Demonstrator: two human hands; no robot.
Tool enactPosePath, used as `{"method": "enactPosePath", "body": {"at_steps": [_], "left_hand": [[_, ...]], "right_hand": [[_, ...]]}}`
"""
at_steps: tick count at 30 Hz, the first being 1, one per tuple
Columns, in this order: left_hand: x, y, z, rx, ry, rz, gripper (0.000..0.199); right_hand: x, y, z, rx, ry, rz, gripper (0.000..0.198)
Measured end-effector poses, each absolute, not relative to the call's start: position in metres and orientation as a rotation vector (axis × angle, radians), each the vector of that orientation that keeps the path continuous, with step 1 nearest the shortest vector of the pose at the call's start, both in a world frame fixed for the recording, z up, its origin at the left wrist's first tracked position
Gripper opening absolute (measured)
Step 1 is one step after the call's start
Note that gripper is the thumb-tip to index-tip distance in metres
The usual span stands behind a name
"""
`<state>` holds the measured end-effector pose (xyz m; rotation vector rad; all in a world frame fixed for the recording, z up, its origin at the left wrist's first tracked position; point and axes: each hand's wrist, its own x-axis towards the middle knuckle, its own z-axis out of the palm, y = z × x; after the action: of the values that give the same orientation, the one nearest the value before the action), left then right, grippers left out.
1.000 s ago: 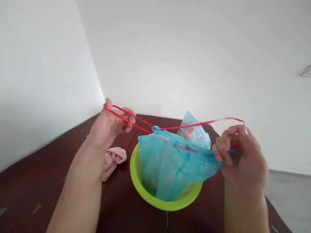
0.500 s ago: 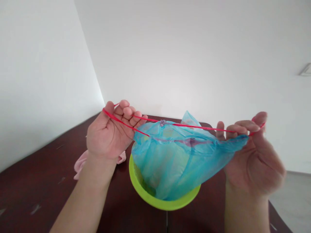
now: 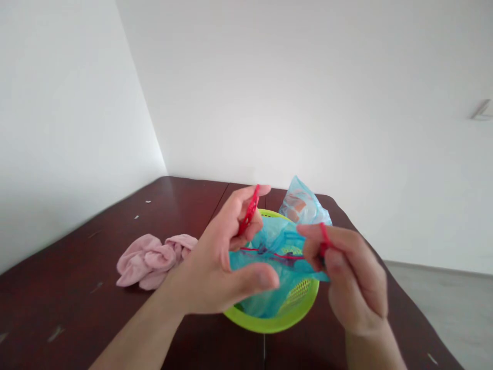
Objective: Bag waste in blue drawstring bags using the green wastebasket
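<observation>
A thin blue plastic bag (image 3: 262, 298) sits in a yellow-green basket (image 3: 265, 325), with its mouth bunched between my hands. Red drawstring (image 3: 252, 208) loops over the index finger of my left hand (image 3: 215, 257); the other fingers curl around it and the thumb sticks out apart. My right hand (image 3: 352, 277) is closed, and a red loop of the drawstring crosses its extended index finger. Between the hands, more red cord runs along the gathered bag mouth. My fingers hide part of the bag's edge.
A crumpled pink cloth (image 3: 150, 259) lies on the dark red-brown table (image 3: 88, 293) to the left of the basket. Behind the basket stands another light blue bag (image 3: 304, 200) with something pale and orange-brown inside. White walls (image 3: 269, 92) rise behind the table.
My hands have come from wide apart to close together over the basket. The drawstring has gone from stretched taut to short loops, and the bag has sunk lower.
</observation>
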<state>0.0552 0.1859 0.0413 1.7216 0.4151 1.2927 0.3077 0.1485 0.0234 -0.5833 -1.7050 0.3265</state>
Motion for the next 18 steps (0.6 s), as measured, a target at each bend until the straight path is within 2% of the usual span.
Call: {"method": "enactPosePath", "body": {"at_steps": [2,3,5,8,10,12,14,18], "left_hand": [[0.058,0.183,0.036,1.826,0.478,1.148,0.111],[0.060,0.182,0.034,1.846,0.477,1.079,0.109],[0.064,0.184,0.033,1.819,0.445,0.967,0.089],[0.069,0.188,0.036,1.720,0.344,0.870,0.046],[0.072,0.190,0.038,1.738,0.301,0.810,0.028],[0.075,0.191,0.039,1.818,0.328,0.790,0.027],[0.077,0.191,0.038,1.899,0.388,0.817,0.035],[0.080,0.194,0.034,1.847,0.444,1.024,0.046]], "right_hand": [[0.305,0.146,0.028,-0.583,-1.952,0.346,0.042],[0.304,0.146,0.031,-0.566,-2.033,0.374,0.045],[0.300,0.147,0.036,-0.529,-2.105,0.439,0.052],[0.296,0.148,0.035,-0.491,-2.093,0.442,0.063],[0.296,0.146,0.032,-0.492,-2.075,0.423,0.071],[0.296,0.145,0.029,-0.503,-2.083,0.419,0.077],[0.298,0.144,0.029,-0.530,-2.096,0.406,0.079],[0.303,0.145,0.032,-0.612,-2.086,0.481,0.073]]}}
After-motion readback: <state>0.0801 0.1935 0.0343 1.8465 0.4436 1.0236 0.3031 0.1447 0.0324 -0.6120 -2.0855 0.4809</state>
